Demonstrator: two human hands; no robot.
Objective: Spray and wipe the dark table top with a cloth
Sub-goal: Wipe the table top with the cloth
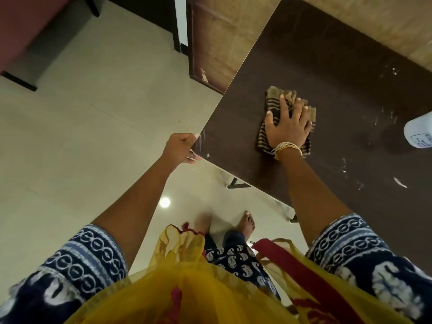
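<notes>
The dark counter (327,73) fills the right of the view, its near left corner jutting over the pale tiled floor (93,136), with white flecks and streaks scattered across its right side. A white spray bottle (419,133) stands on the counter at the far right edge of view, well apart from the wiping. The striped cloth (278,104) lies flat on the counter near that left corner, bunched in folds. The right hand (288,126) presses down on it, its grip spread wide with fingers splayed, palm pinning the cloth rather than closing round it. The left hand (181,149) has its grip curled shut on the counter's corner edge, steadying it. The risk from here is mostly coverage: the flecked patch lies toward the bottle, and a broad sweep that way could knock the bottle over. A loose fold could also slip from under the flat palm, leaving smears behind.
</notes>
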